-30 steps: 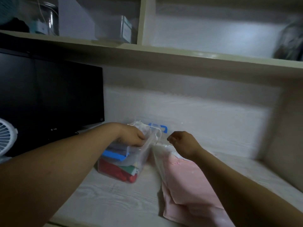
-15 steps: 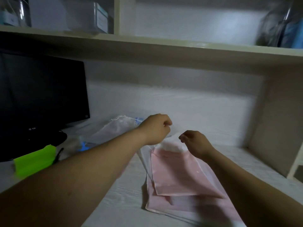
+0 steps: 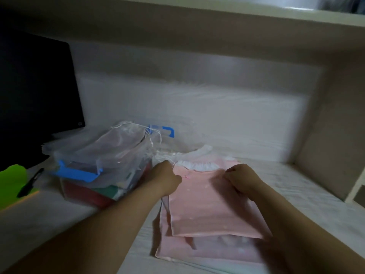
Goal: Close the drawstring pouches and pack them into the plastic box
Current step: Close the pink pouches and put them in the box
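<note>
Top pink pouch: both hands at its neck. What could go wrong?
1. Pulling with the left hand and right hand may drag the top pink pouch and shift the lower pink pouch beneath.
2. The plastic box looks heaped, a white mesh pouch lying across its top; another may slide off.

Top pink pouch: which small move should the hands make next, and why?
Probably pull outward to draw the mouth shut: the left hand and right hand each grip the top pink pouch at its upper corners, and its white frill looks only partly gathered.
</note>
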